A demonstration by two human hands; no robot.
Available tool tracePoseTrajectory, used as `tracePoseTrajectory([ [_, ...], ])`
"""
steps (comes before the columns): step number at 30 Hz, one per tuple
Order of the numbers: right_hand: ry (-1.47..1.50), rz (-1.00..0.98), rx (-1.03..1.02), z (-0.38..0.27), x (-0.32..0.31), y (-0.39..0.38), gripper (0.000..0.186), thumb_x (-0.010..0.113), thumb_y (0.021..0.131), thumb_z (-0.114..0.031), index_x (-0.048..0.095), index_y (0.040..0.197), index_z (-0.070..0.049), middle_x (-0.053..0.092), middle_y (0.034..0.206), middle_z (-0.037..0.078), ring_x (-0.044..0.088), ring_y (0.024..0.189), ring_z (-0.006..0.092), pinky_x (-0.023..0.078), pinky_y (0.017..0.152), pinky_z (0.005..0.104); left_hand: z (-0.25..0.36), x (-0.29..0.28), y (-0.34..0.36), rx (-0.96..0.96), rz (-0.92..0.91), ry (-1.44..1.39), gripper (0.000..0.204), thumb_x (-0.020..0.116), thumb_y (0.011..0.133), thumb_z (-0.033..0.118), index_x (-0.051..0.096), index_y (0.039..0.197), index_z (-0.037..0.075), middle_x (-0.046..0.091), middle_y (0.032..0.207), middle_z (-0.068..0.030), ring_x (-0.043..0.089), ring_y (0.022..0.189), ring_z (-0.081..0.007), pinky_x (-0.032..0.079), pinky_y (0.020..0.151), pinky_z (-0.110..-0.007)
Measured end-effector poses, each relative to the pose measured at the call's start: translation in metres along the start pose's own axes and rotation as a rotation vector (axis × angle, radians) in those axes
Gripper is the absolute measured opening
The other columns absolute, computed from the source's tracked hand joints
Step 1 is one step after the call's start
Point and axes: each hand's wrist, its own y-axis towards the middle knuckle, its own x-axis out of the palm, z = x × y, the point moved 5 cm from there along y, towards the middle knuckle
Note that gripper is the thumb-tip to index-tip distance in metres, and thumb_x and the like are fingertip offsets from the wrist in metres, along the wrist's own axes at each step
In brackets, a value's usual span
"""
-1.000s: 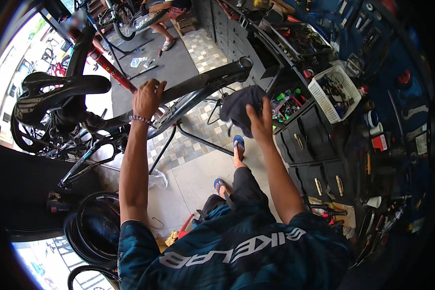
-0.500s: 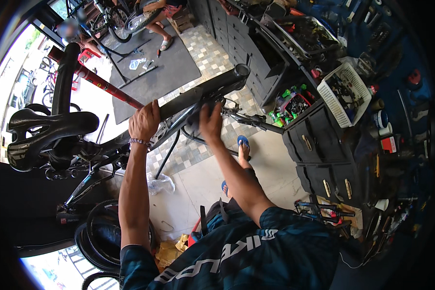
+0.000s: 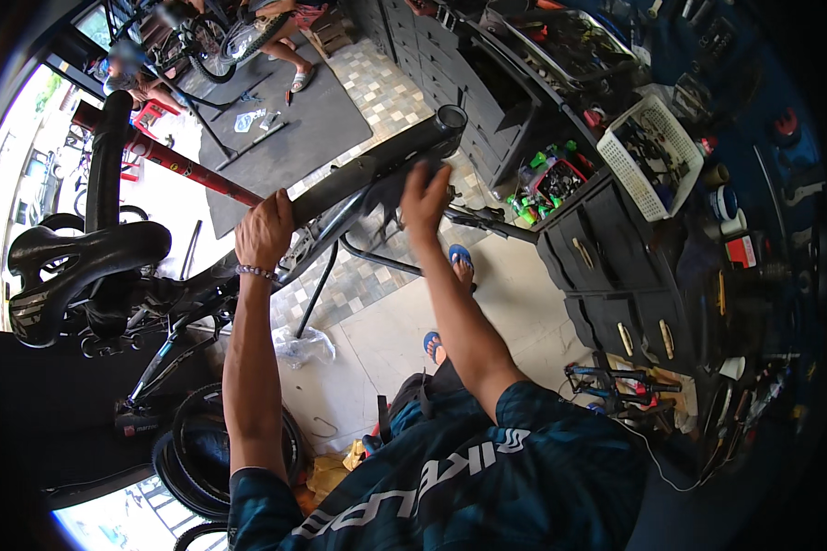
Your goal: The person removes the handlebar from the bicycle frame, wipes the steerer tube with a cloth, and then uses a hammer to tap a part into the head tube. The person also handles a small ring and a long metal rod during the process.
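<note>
1. Here, the left hand (image 3: 265, 230) clasps the black bicycle frame (image 3: 340, 186).
2. The right hand (image 3: 424, 202) grasps a blurred dark cloth (image 3: 386, 193) just beside the frame's round-ended tube.
3. Beyond, a white basket (image 3: 627, 179) sits at the worktop's (image 3: 563, 119) edge.

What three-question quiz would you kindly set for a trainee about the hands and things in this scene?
1. Which holds the dark, soft cloth: (a) the left hand or (b) the right hand?
2. True or false: the white, perforated plastic basket stands right of the black, tubular bicycle frame in the picture.
3. What is worn on the left wrist?

Key: 1. b; 2. True; 3. A beaded bracelet.
</note>
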Motion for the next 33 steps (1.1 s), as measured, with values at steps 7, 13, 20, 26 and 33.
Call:
tracePoseTrajectory([
  [7, -0.024, 0.221, 0.068, -0.02, -0.006, 0.029, 0.035, 0.05, 0.112, -0.03, 0.044, 0.124, 0.003, 0.068, 0.099, 0.035, 0.066, 0.095, 0.0566, 0.049, 0.081, 0.0609, -0.001, 0.001, 0.003, -0.038, -0.016, 0.02, 0.049, 0.043, 0.111, 0.042, 0.075, 0.097, 0.009, 0.073, 0.086, -0.0265, 0.07, 0.083, -0.05, 0.054, 0.075, -0.061],
  [13, 0.033, -0.07, -0.124, -0.032, 0.016, -0.017, 0.041, 0.052, 0.111, -0.03, 0.043, 0.136, 0.0, 0.066, 0.11, 0.036, 0.065, 0.105, 0.0582, 0.051, 0.085, 0.0592, -0.003, 0.0, 0.002, -0.041, 0.007, 0.01, 0.052, 0.044, 0.111, 0.043, 0.075, 0.092, 0.006, 0.073, 0.085, -0.0263, 0.071, 0.082, -0.049, 0.055, 0.074, -0.06],
  [20, 0.034, -0.209, -0.355, -0.073, -0.073, 0.066, 0.021, 0.068, 0.105, -0.023, 0.068, 0.108, -0.002, 0.069, 0.088, 0.012, 0.068, 0.093, 0.0225, 0.053, 0.082, 0.0448, 0.0, 0.002, 0.0, -0.022, -0.003, 0.047, 0.051, 0.042, 0.111, 0.044, 0.074, 0.095, 0.009, 0.074, 0.085, -0.0249, 0.071, 0.083, -0.0486, 0.055, 0.076, -0.06],
  [26, -0.694, -0.481, -1.167, -0.111, -0.012, 0.013, 0.062, 0.054, 0.105, -0.057, 0.069, 0.132, -0.004, 0.059, 0.145, 0.027, 0.051, 0.141, 0.0401, 0.041, 0.115, 0.0534, 0.003, -0.003, -0.004, -0.029, 0.003, 0.056, 0.047, 0.044, 0.111, 0.044, 0.074, 0.097, 0.011, 0.074, 0.084, -0.0245, 0.071, 0.081, -0.0479, 0.056, 0.072, -0.059],
  [33, -1.055, -0.738, -0.684, -0.103, -0.003, 0.15, 0.059, 0.044, 0.11, -0.05, 0.08, 0.096, -0.005, 0.079, 0.102, 0.02, 0.073, 0.114, 0.0408, 0.053, 0.101, 0.0517, 0.022, -0.012, -0.021, 0.087, 0.022, 0.086, 0.069, 0.068, 0.09, 0.075, 0.069, 0.087, 0.006, 0.075, 0.079, -0.0195, 0.076, 0.077, -0.0403, 0.059, 0.068, -0.051],
])
